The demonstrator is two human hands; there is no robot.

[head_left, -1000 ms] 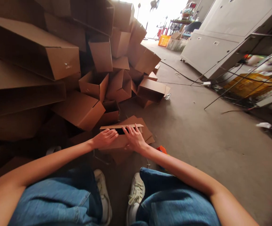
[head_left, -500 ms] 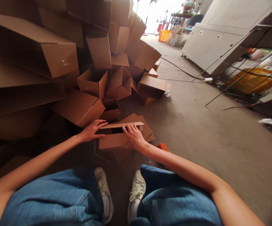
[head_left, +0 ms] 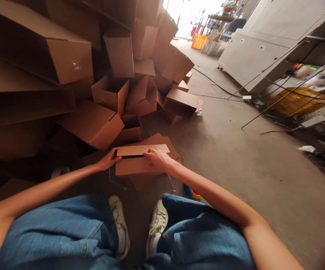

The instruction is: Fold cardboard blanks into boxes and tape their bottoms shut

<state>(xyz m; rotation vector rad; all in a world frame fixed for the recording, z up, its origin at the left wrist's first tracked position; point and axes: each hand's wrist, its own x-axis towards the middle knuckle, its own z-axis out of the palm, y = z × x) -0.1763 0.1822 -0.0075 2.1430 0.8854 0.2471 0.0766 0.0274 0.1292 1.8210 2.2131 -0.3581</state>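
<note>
A part-folded cardboard carton (head_left: 136, 165) is positioned at 12 o'clock. The hands are apart, neither clamped: the left hand (head_left: 106, 161) is laid at its left edge, and the right hand (head_left: 158, 159) is pressed on its upper panel. Stacked brown cartons (head_left: 100, 86), too many to count, occupy 10 o'clock; open concrete floor (head_left: 241, 157) is left at 3 o'clock.
</note>
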